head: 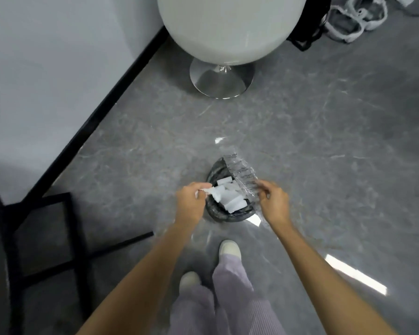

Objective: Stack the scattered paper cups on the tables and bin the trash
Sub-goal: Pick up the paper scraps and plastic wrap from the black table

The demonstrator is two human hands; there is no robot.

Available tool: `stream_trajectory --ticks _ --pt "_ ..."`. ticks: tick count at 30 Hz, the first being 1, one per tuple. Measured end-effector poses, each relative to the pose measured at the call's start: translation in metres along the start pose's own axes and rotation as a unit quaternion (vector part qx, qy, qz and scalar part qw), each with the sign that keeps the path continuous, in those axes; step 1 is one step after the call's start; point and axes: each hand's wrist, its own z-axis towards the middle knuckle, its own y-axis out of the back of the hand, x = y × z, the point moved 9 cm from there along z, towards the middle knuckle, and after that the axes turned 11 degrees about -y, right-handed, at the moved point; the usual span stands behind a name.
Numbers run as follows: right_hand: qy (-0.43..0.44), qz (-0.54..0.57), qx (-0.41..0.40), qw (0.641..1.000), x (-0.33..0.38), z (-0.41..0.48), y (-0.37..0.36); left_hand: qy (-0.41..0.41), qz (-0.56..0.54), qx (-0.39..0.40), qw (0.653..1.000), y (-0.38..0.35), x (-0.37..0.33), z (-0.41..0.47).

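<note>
Small dark round bin [214, 174], open grey floor [324, 141] all round, holds white paper pieces [232, 200]. Left hand [191, 201] pinches a paper scrap [207, 191]; right hand [273, 201] grips clear plastic wrapper [240, 170].

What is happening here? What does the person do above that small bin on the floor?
A person stands over the bin and is throwing trash away. The left hand pinches a paper scrap at the bin's edge. The right hand holds a clear wrapper above the opening. White paper pieces already lie inside. No cups are in view.
</note>
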Motion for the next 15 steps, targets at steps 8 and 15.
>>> stream_trajectory --ticks 8,15 --pt "-0.022 -0.069 -0.015 0.997 -0.095 0.087 -0.099 0.014 0.043 0.027 0.999 -0.085 0.128 0.052" --pt "-0.015 -0.123 0.031 0.992 -0.149 0.155 -0.184 0.047 0.082 0.060 0.994 -0.156 0.209 0.097"
